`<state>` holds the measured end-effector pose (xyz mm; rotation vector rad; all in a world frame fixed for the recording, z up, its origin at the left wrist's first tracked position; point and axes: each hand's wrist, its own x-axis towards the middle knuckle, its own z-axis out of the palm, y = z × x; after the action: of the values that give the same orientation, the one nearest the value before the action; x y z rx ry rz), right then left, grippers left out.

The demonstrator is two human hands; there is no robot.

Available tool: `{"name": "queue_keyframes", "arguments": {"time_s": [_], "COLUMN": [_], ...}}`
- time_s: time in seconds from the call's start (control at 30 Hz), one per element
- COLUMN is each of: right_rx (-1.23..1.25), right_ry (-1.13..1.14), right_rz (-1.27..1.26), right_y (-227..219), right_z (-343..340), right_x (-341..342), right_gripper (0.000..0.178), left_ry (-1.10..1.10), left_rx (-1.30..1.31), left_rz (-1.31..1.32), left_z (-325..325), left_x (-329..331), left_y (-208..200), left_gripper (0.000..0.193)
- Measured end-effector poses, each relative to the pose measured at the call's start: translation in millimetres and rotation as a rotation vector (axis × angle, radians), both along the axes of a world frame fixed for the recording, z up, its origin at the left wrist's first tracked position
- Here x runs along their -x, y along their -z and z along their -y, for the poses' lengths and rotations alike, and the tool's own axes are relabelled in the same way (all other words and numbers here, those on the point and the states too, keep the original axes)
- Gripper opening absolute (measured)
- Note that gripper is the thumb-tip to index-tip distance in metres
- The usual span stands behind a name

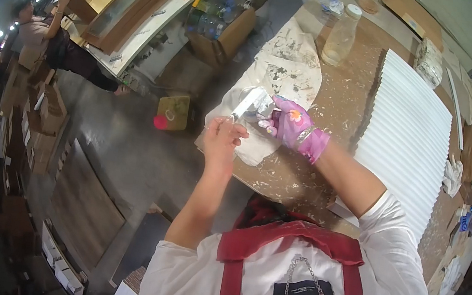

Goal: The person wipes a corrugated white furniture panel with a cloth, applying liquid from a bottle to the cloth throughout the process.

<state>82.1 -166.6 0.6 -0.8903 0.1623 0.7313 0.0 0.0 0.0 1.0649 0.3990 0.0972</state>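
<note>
One slim white piece (247, 104) was up in front of you, over the pale cloth (291, 64), its long axis slanting away from your body and off to the right. Your bare left hand (223, 137) was the nearer one, its fingertips pinched on the near end, so the piece lay ahead and slightly right of that grip. In came your right hand (292, 126), in a pink flowered glove, just right of the far half, fingers curled beside something clear and shiny; whether they were clenched on it, you couldn't have told from here. That narrow gap between the hands looked like the relation to watch. Outward from there, the cloth lay across the table's (348, 91) left edge, close by your left hand, with the floor (121, 136) beyond offering open room on that side. Farther ahead stood a clear bottle (340, 40), well apart from both hands, while on the right the white corrugated sheet (404, 142) probably left your right forearm the tighter side.
</note>
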Motion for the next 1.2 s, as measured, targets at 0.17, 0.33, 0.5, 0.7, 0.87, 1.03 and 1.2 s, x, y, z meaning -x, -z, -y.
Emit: {"name": "queue_keyframes", "arguments": {"time_s": [0.17,0.33,0.5,0.7,0.87,1.03,1.2], "right_rx": [-0.079,-0.065,-0.065,-0.016,-0.152,-0.115,-0.09], "right_ry": [0.031,0.049,0.056,0.054,-0.022,0.041,0.006], "right_rz": [-0.012,-0.059,-0.093,-0.118,-0.043,-0.114,0.001], "right_y": [5,-5,2,-21,-4,-3,-29], "right_z": [-1,4,-2,0,8,12,16], "right_x": [13,16,8,21,18,22,22], "right_gripper": [0.027,0.027,0.027,0.033,0.037,0.033,0.038], "left_ry": [-0.021,-0.031,0.034,0.01,0.025,0.023,0.001], "left_rx": [-0.091,-0.142,-0.233,-0.361,-0.537,-0.605,-0.668], "left_rz": [0.0,0.04,0.075,0.128,0.11,0.123,0.182], "left_z": [8,6,19,11,7,-1,-17], "left_x": [4,-5,1,-10,-15,-16,-15], "left_y": [14,4,5,22,12,13,16], "left_gripper": [0.004,0.007,0.008,0.011,0.012,0.013,0.01]}}
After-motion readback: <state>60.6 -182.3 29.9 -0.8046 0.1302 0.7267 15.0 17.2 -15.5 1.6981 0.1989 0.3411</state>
